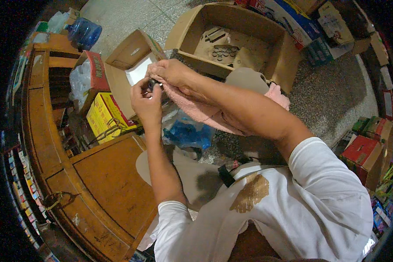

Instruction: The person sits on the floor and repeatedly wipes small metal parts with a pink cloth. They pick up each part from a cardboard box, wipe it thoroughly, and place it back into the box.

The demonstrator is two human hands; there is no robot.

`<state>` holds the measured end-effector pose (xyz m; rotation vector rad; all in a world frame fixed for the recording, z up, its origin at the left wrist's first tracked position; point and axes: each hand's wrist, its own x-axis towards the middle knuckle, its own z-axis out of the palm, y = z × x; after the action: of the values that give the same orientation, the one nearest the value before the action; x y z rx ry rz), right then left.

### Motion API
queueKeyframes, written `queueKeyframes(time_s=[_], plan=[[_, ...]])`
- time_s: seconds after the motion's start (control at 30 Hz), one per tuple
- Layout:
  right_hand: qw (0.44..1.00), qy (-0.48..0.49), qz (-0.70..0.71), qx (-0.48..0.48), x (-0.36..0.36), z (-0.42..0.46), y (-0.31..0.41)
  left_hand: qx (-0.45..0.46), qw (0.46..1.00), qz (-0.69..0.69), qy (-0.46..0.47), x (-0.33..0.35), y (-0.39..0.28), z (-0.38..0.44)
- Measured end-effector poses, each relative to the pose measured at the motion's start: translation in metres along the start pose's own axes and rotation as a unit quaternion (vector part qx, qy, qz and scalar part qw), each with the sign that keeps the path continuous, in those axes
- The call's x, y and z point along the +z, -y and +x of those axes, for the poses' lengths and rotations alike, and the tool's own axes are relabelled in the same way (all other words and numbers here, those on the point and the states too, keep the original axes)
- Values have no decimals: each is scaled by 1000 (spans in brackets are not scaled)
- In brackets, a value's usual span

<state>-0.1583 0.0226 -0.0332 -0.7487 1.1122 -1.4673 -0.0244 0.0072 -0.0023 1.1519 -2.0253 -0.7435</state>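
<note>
My left hand (147, 98) holds a small dark, shiny object (152, 83) between thumb and fingers; what exactly it is cannot be told. My right hand (170, 72) grips a pink terry cloth (193, 104) and presses its end against the top of that object. The rest of the cloth hangs under my right forearm, across to my knee. Both hands meet above the edge of an open cardboard box (121, 70) with a white sheet (140, 72) inside.
Ahead, a larger cardboard box (190, 59) holds several dark rings (224, 51) and some flat pieces. A blue plastic bag (190, 132) lies between my legs. To the left are a yellow box (103, 113), a wooden cabinet (114, 186) and a blue water jug (84, 32). Red cartons (362, 150) stand right.
</note>
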Motion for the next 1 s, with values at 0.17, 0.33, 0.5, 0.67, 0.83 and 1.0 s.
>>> queueKeyframes(time_s=[0.17, 0.33, 0.5, 0.67, 0.83, 1.0], plan=[[998, -30, 55, -6, -2, -3, -1, 51, 997, -43, -26, 0, -3, 3], [995, 54, 89, 6, -3, -6, 1, 95, 993, -65, -4, -6, 13, 2], [984, 136, 108, 26, -4, 1, -2, 148, 984, -90, -30, -5, 17, 1], [972, 199, 113, 49, -7, -5, 11, 206, 977, -43, -46, -9, 23, 1], [989, 133, 51, 46, -1, -10, 16, 199, 976, -24, -81, -11, 14, 3], [994, 108, -20, 0, 7, -18, 20, 72, 982, -172, -42, -10, 18, 1]])
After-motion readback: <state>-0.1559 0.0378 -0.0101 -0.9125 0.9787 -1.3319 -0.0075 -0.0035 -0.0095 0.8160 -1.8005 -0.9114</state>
